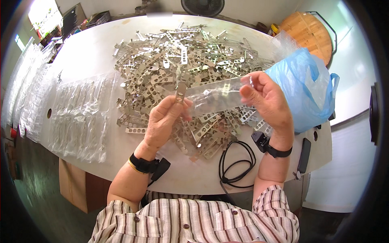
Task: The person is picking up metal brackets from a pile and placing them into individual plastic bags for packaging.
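My left hand pinches a flat metal bracket with round holes, its upper end sticking up above the thumb. A long clear plastic bag stretches between my two hands. Its right end is gripped by my right hand, thumb against fingers; its left end lies by my left fingertips. Below and beyond both hands spreads a big heap of similar metal brackets on the white table. Whether any part of the bracket is inside the bag, I cannot tell.
Filled clear bags lie in rows at the left, with stacked plastic sleeves beyond. At the right stands a blue plastic bag. Near the front edge are a coiled black cable and a black elongated object. A fan stands behind.
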### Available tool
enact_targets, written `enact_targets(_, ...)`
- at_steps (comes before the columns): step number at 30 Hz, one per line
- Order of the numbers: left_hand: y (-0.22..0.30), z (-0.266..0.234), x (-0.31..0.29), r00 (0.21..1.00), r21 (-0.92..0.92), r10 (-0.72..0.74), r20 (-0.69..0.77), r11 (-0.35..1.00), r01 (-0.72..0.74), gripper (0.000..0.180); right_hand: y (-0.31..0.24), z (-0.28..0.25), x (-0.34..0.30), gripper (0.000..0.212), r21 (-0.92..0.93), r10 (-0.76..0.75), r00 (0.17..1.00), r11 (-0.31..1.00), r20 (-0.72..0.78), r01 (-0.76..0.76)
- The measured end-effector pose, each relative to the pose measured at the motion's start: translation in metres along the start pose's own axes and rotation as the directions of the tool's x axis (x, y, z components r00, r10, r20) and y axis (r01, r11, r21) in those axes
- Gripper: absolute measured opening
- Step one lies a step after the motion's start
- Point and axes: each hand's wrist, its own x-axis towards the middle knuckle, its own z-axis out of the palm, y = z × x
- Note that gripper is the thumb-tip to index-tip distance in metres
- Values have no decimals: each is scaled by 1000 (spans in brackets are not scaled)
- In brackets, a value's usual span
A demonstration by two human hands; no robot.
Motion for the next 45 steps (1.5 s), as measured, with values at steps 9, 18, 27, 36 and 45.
enact_targets(9, 7, 2, 1, 1000, 98, 27, 15, 995, -28, 19, 6, 1, -1, 12, -145, -154, 984, 979, -85, 141)
enact_targets(18, 11, -1, -1, 997, -113, -64, 46, 991, 69, 19, -10, 14, -9, 15, -695, -777, 604, 533, -177, 483)
enact_targets(27, 14, -2, -1, 995, -299, -85, 61, 949, 100, 22, -12, 31, -16, 24, -806, -835, 550, 309, 25, 505)
enact_targets(36, 21, 0, -6, 892, -319, -228, 391, 875, 363, 24, -2, 32, -10, 21, -888, -871, 491, 224, 2, 401)
enact_targets(45, 13, -10, -2, 906, -510, -176, 385, 777, 368, 16, -3, 64, -28, 15, -523, -608, 634, 383, 478, 762)
